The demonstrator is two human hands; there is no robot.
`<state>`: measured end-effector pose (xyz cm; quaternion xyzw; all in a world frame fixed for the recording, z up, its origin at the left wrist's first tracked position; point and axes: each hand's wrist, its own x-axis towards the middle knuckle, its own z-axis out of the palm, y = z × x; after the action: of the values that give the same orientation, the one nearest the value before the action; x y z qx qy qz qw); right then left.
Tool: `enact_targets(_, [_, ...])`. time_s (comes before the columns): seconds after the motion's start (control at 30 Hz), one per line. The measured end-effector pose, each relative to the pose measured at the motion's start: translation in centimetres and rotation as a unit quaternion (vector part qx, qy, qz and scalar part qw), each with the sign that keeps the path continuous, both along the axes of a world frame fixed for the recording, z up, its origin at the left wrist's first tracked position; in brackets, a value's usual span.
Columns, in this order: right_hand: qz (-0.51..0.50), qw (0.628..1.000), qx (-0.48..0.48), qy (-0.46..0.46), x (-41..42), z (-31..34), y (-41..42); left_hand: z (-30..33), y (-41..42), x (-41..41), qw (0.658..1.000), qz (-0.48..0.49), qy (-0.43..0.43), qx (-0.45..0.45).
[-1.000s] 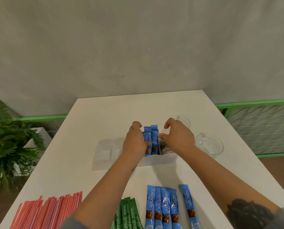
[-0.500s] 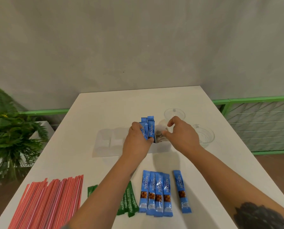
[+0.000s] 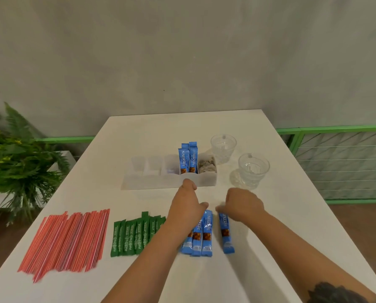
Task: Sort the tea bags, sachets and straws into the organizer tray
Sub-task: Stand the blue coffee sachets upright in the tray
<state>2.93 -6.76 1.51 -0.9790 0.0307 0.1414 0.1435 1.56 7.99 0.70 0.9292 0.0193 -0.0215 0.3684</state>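
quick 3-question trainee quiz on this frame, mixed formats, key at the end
1. True or false: blue Nescafe sachets already stand upright in the organizer tray.
2. Which items lie farthest to the person's left on the table? A) green sachets B) red straws C) glass cups
3. Fill in: the right hand is over the single ____ sachet lying apart from the group beside the left hand.

Key: 1 true; 2 B; 3 blue
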Motion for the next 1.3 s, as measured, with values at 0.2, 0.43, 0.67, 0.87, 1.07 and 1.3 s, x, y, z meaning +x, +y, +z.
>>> enact_targets(0.2, [0.001, 0.997, -0.045, 0.070, -1.8, -1.7, 0.3, -0.6, -0.4, -1.8, 0.999, 0.008, 0.034, 0.014])
enact_targets(0.43, [-0.004, 0.998, -0.024, 0.064, -2.1, -2.5, 0.1, -0.9, -0.8, -3.3, 0.997, 0.021, 0.051, 0.062])
enact_targets(0.67, [-0.029, 0.998, 0.021, 0.051, -2.1, -1.9, -0.9, -1.1, -1.6, -3.9, 0.991, 0.008, 0.072, 0.117])
enact_targets(0.87, [-0.025, 0.998, 0.044, 0.026, -2.1, -1.0, -1.5, -1.4, -2.4, -4.1, 0.986, -0.015, 0.081, 0.147])
enact_targets(1.07, [-0.016, 0.995, 0.098, -0.003, -2.2, 0.7, -2.0, -1.7, -2.9, -4.2, 0.991, -0.009, 0.073, 0.116])
enact_targets(1.3, [-0.027, 0.989, 0.141, -0.044, -1.7, 2.7, -2.4, -0.3, -2.6, -2.8, 0.996, 0.000, 0.085, 0.019])
